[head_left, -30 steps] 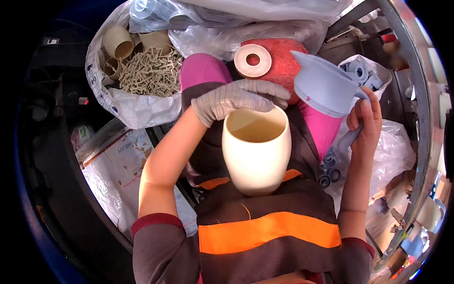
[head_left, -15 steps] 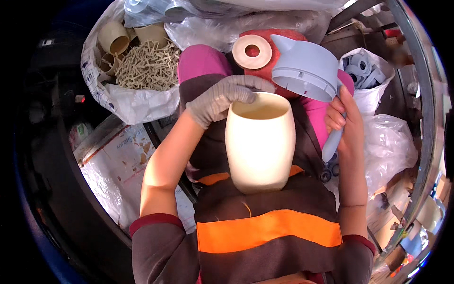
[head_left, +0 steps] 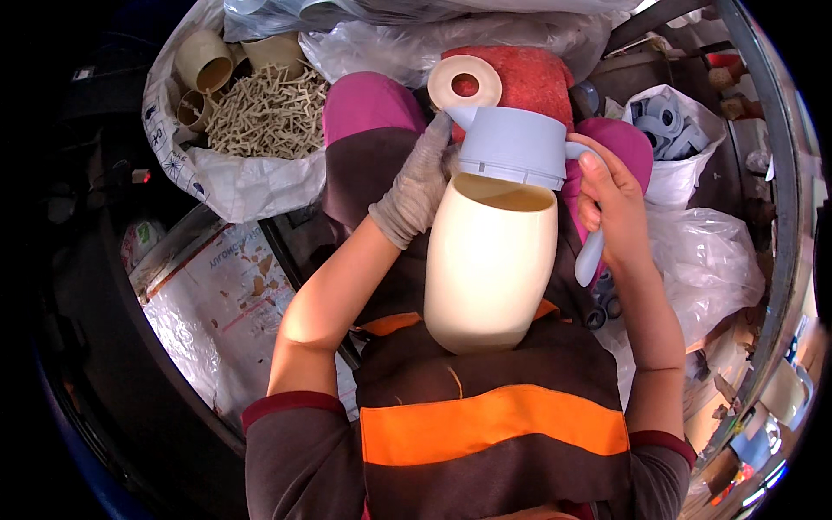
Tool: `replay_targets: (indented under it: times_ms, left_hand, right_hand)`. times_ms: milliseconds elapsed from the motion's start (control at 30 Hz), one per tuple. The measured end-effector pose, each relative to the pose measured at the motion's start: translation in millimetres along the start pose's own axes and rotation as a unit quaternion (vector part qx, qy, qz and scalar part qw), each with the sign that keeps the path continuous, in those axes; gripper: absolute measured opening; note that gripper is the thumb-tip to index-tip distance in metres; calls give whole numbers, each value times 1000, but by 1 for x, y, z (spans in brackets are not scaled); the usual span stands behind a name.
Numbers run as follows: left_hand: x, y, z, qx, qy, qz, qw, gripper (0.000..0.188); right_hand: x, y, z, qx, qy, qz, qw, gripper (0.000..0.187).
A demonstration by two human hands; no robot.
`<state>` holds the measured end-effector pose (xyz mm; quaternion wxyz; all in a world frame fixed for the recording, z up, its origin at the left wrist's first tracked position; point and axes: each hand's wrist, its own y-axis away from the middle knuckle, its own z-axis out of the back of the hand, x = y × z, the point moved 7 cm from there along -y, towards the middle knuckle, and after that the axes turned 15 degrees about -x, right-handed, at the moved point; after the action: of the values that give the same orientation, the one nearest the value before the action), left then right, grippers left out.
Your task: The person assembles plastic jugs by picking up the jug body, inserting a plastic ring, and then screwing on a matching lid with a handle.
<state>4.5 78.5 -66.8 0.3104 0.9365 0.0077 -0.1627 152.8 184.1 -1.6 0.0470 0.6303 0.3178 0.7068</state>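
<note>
The gloved left hand (head_left: 416,186) is gripping the rim of the cream jug body (head_left: 490,260), resting upright on the lap, while the right hand (head_left: 611,208) is holding the grey lid (head_left: 511,147) by its handle, just above the jug's mouth.

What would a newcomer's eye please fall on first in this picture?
Probably the cream plastic jug body at centre, resting on the person's lap, with the gloved left hand at its rim. The bare right hand holds a grey-blue spouted lid by its handle just over the opening. At upper left, a white sack holds beige cross-shaped parts.
</note>
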Motion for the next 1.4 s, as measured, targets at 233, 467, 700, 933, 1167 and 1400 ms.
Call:
replay_targets:
  times_ms: [233,467,700,933,1167,1400]
  left_hand:
    - [2,15,-6,84,-93,-27,992,78]
    - [-1,19,-8,113,-199,-57,972,71]
    - [-5,35,-28,59,-298,-98,948,68]
    - [-14,47,-47,31,-382,-133,914,65]
    - [-6,46,-48,24,-345,-110,932,66]
    - [-6,50,-55,17,-379,-116,918,65]
  right_hand:
    - [-6,4,-6,-9,59,84,995,30]
    - [-18,-6,3,5,75,123,989,30]
    - [-30,-10,7,16,61,137,989,30]
    - [-29,-9,7,32,72,144,986,29]
    - [-33,-8,12,12,64,153,986,29]
    - [-28,-7,11,83,65,127,986,30]
